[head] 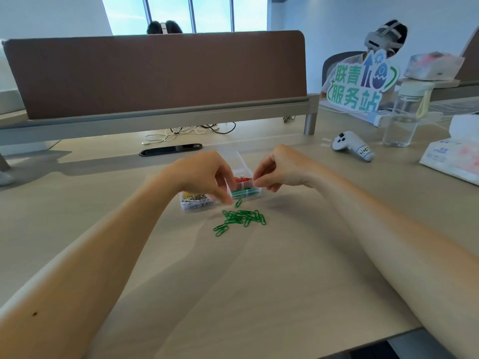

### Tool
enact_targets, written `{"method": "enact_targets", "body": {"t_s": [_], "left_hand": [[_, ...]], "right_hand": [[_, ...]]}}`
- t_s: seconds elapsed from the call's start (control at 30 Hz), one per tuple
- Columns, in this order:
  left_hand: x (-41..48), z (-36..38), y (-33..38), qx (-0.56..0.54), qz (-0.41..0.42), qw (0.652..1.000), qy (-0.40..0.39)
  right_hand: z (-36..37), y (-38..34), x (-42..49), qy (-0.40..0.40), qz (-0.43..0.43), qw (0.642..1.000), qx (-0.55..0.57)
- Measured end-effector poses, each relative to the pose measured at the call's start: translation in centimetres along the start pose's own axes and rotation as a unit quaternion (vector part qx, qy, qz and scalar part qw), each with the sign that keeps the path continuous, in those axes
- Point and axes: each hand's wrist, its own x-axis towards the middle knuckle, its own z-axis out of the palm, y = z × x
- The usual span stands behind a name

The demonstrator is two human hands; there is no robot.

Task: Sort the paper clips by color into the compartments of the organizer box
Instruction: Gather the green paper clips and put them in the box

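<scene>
On the smooth, pale wood-grain counter [259, 281], a loose heap of glossy green wire paper clips [241, 220] lies just before the clear plastic organizer box [199, 205], where the left hand [204, 174] hangs loosely curled, seemingly empty, and the right hand [280, 169] pinches its fingertips together, whether on a clip I cannot tell.

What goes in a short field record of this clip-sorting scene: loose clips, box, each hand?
Loose clips: green pile on the table, nearer than the box
Box: clear organizer box; red clips, green clips, silver clips in separate compartments
Left hand: over the box, fingertips by one green clip
Right hand: fingers pinched above the box, hold unclear
</scene>
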Motion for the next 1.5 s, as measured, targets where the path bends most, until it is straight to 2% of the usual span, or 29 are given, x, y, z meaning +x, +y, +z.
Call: {"method": "enact_targets", "body": {"t_s": [0.1,0.2,0.27,0.4,0.5,0.67,0.77,0.93,1.07,1.17,1.27,1.43,1.5], "left_hand": [[-1.3,0.1,0.3,0.091,-0.034,0.987,-0.126],[-1.5,0.7,0.6,0.143,-0.053,0.977,-0.151],[-1.2,1.3,0.6,0.149,-0.051,0.978,-0.138],[-0.6,2.4,0.3,0.071,-0.035,0.994,-0.082],[-0.3,2.9,0.4,0.064,-0.017,0.996,-0.052],[-0.1,3.3,0.8,0.049,-0.016,0.998,-0.048],[0.2,3.9,1.0,0.005,-0.010,0.999,-0.053],[0.0,3.8,1.3,-0.017,0.000,0.999,-0.042],[-0.1,3.7,1.2,-0.033,0.009,0.999,-0.020],[0.0,3.5,1.1,-0.033,0.016,0.999,0.000],[0.1,2.7,1.0,-0.037,0.019,0.999,0.034],[1.0,1.6,0.8,-0.069,0.016,0.983,0.167],[1.6,1.8,0.7,-0.078,0.011,0.978,0.193]], "right_hand": [[0.3,-0.2,-1.8,-0.092,0.018,0.995,-0.027],[1.3,-0.7,-2.3,-0.138,0.022,0.982,-0.123],[1.8,-0.9,-2.0,-0.128,0.011,0.979,-0.160],[2.5,-1.0,-1.9,-0.104,-0.014,0.978,-0.180],[2.8,-1.1,-1.9,-0.069,-0.033,0.978,-0.194],[2.5,-1.2,-2.1,-0.086,-0.020,0.972,-0.219],[3.4,-1.2,-1.7,-0.080,-0.036,0.977,-0.192],[3.5,-1.1,-1.7,-0.065,-0.035,0.984,-0.161],[3.4,-1.0,-1.7,-0.064,-0.011,0.995,-0.077],[3.2,-1.0,-1.7,-0.055,-0.019,0.996,-0.062],[2.7,-1.1,-1.5,-0.026,-0.039,0.998,-0.041],[1.7,-1.1,0.1,0.074,-0.056,0.995,-0.024],[1.4,-1.0,1.0,0.090,-0.056,0.994,-0.037]]}}
